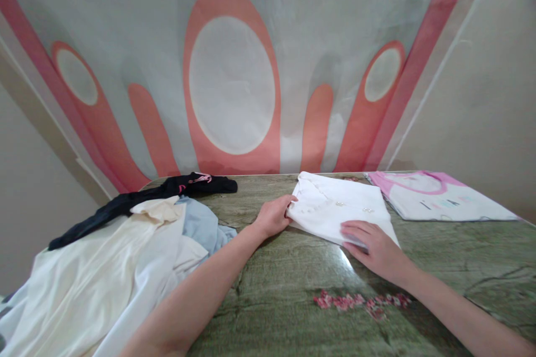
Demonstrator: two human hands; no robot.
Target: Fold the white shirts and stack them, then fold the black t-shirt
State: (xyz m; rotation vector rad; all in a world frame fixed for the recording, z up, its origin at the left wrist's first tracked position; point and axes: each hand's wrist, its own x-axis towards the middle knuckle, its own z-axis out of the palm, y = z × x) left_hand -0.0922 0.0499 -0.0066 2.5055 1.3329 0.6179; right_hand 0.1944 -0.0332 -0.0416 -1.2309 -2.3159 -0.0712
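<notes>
A folded white shirt [330, 203] with small floral decorations on its front lies flat on the table. My left hand [274, 215] is closed at the shirt's left edge, its fingers bent around the cloth there; the thumb is partly hidden. On the near right part of the same shirt rests my right hand [371, 242], fingers stretched out and palm down. To the right, close beside it, lies a folded white and pink T-shirt [448, 203] with lettering on its front.
A loose heap of clothes covers the table's left side: a cream garment [113, 268], a light blue one [201, 223] and a black one [125, 203]. The wood-grain table [268, 301] has a printed pink flower pattern and meets a patterned wall [288, 67] behind.
</notes>
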